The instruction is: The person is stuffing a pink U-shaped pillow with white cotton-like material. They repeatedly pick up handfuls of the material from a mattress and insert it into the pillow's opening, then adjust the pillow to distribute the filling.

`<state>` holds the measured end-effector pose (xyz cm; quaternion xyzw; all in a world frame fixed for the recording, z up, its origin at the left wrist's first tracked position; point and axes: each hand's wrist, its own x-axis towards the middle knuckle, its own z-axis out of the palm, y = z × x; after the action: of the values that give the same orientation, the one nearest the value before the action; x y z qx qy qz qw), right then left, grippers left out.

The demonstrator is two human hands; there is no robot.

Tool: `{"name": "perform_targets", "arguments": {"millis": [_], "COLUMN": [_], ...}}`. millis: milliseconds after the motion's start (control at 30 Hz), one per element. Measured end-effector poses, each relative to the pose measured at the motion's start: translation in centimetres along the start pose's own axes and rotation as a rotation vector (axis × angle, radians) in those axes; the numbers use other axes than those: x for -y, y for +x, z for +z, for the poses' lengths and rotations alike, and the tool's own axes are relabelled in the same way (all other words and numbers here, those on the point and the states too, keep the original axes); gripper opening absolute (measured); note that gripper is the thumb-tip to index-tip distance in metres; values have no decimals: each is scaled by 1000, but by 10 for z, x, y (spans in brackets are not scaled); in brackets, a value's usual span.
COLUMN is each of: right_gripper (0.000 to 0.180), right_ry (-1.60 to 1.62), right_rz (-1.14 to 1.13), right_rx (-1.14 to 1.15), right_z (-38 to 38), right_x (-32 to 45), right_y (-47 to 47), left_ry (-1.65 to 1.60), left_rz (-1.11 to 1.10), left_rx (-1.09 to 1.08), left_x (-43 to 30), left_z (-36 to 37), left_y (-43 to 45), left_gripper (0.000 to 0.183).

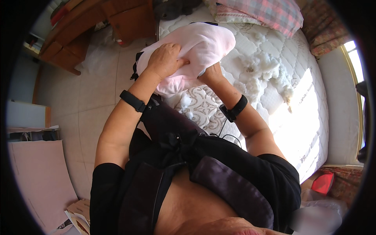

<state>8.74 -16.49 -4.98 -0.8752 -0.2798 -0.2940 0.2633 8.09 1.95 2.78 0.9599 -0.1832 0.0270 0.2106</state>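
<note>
A soft pink fabric piece [202,44], bulging like a cushion or stuffed toy, is held over the near edge of a quilted mattress. My left hand [165,61] lies on its top and pinches the cloth between thumb and fingers. My right hand [212,73] reaches in under its right lower edge; the fingers are hidden by the fabric, so their grip cannot be seen. Small tufts of white stuffing [185,101] lie on the mattress just below the piece. A larger loose heap of fluffy white stuffing [264,69] spreads to the right of my right hand.
The quilted mattress [252,117] fills the right side, with a plaid pillow [264,11] at its top. A dark grey plush-looking thing [173,10] is at the top edge. A wooden desk [88,26] stands on the tiled floor at upper left; clear plastic [98,53] lies beside it.
</note>
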Motion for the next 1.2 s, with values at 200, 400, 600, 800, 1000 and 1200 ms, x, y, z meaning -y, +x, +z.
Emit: {"name": "perform_targets", "arguments": {"millis": [200,400,600,800,1000,1200], "right_gripper": [66,79,84,84,83,82], "right_ry": [144,166,20,334,447,486], "right_rz": [2,184,142,136,42,71], "right_rx": [232,-12,221,161,187,250], "right_z": [-6,-1,20,30,14,38], "right_x": [-22,-23,-56,-80,-59,-71], "right_y": [1,-4,-18,-4,-10,1], "left_ry": [-126,177,-263,-631,-746,-529], "left_rz": [650,110,123,243,291,211], "left_rx": [-337,-203,75,106,1,-80], "left_x": [-24,-12,-16,-55,-44,-32], "left_z": [38,23,36,76,94,76], "left_y": [-16,-7,-5,-26,-41,-22], "left_gripper": [73,61,25,27,29,30]}}
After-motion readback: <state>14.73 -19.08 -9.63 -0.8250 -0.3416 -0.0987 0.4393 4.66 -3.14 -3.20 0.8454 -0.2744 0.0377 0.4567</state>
